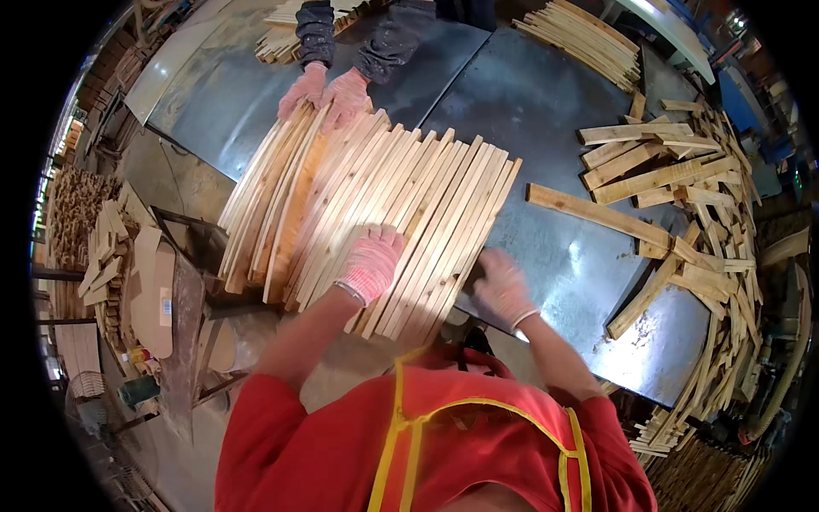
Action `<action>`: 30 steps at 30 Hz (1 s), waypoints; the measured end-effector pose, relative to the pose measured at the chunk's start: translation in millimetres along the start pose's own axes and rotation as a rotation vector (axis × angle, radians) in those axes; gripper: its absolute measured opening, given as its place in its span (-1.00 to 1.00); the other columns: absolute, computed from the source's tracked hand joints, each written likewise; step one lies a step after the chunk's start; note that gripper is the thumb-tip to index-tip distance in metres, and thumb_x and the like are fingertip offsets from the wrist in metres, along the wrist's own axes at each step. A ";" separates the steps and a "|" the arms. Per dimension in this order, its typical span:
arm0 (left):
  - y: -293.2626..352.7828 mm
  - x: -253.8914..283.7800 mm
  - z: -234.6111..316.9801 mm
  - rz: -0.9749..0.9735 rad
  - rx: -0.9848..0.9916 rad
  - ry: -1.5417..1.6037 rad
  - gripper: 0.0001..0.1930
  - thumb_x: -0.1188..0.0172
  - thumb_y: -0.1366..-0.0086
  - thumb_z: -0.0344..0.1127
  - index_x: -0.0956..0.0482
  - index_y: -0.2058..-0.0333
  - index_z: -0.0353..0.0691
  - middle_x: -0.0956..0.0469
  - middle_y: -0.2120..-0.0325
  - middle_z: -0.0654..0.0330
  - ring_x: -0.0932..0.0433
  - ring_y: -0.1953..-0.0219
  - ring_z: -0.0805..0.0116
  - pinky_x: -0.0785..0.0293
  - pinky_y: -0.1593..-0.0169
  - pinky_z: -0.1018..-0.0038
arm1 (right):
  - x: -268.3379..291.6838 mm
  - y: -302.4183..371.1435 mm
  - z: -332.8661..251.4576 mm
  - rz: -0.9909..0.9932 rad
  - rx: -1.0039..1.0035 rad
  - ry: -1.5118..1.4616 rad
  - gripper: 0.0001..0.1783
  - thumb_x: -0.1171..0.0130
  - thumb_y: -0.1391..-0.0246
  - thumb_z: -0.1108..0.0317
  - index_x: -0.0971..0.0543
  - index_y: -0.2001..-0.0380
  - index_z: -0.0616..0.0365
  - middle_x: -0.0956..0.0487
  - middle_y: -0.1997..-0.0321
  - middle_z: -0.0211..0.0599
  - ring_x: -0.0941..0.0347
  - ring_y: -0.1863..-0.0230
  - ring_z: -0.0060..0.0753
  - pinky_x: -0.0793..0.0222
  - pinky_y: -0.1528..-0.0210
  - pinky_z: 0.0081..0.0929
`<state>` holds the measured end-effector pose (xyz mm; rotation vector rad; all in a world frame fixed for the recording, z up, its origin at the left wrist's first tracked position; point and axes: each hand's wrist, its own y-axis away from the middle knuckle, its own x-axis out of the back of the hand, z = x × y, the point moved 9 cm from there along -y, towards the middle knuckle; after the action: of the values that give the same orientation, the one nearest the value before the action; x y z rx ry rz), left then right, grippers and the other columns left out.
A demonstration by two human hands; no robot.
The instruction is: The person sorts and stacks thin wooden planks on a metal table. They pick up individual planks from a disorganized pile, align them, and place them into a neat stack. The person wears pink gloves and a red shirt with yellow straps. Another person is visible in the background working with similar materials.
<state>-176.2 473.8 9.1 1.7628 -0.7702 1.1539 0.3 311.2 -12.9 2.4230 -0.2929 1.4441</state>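
At the far left I see stacked wood offcuts [107, 256] on racks beside the floor, well apart from the work. Next comes the metal table [529, 111], and on it a fanned row of curved wooden slats [367, 222] standing on edge, running from the table's near-left edge toward its middle. At the far end of this row, a co-worker's two gloved hands [328, 92] rest on the slat ends, fingers extended and pressed down onto the wood. My left hand [369, 263], in a pink knit glove, lies on top of the slats near their close end, fingers curled loosely and pressed against the upper edges. My right hand [502, 286], also gloved, sits just beside the right flank of the row at the table's near edge; its fingers appear bent against the outermost slat, but the angle hides them, so I cannot tell whether they pinch it or only push. Further right, a single long plank [597, 215] lies flat on the table, touching a loose heap of short boards [682, 171] that spreads down the right side. At top right a bundle of thin strips [589, 38] rests on the table's far edge
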 end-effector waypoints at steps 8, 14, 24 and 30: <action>22.9 57.1 122.3 0.304 -0.025 0.322 -0.45 -0.28 -0.23 -0.12 -0.48 -0.16 -0.17 -0.47 -0.10 0.05 -0.43 -0.22 0.02 -0.31 -0.34 0.12 | 133.4 -49.9 258.7 0.186 -0.414 0.459 -0.19 -0.30 -0.03 0.33 -0.45 -0.43 -0.04 -0.54 -0.40 -0.20 -0.36 -0.48 0.00 -0.36 -0.43 0.02; 5.0 27.3 153.0 0.447 -0.009 0.336 -0.45 -0.24 -0.22 -0.27 -0.44 -0.20 -0.20 -0.37 -0.19 0.06 -0.36 -0.31 -0.02 -0.26 -0.42 0.03 | 154.8 -67.7 237.2 -0.102 -0.282 0.397 -0.29 -0.36 -0.11 0.20 -0.51 -0.37 -0.04 -0.65 -0.26 -0.08 -0.60 -0.26 0.08 -0.54 -0.24 -0.10; 51.9 15.4 131.3 0.336 0.039 0.400 -0.35 -0.30 -0.25 -0.11 -0.47 -0.31 -0.11 -0.40 -0.27 0.10 -0.33 -0.40 0.02 -0.27 -0.45 -0.03 | 86.1 -64.5 254.4 0.286 -0.479 -0.637 -0.48 -0.19 -0.45 -0.06 -0.64 0.16 0.30 -0.65 0.29 -0.29 -0.52 0.30 -0.38 -0.50 0.20 -0.30; 159.8 -49.2 105.5 -0.077 0.120 0.592 -0.54 -0.25 -0.36 0.02 -0.60 -0.21 0.17 -0.56 -0.03 0.20 -0.53 -0.16 0.14 -0.42 -0.22 0.12 | -11.9 -59.3 91.6 0.053 -0.408 -0.664 -0.13 -0.46 -0.24 -0.05 -0.40 -0.37 0.34 -0.66 -0.18 -0.14 -0.54 -0.19 -0.32 -0.43 -0.28 -0.41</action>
<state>-288.3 311.5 -4.3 1.4091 -0.2785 1.5858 89.0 333.8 -73.5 2.4635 -0.7184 0.4747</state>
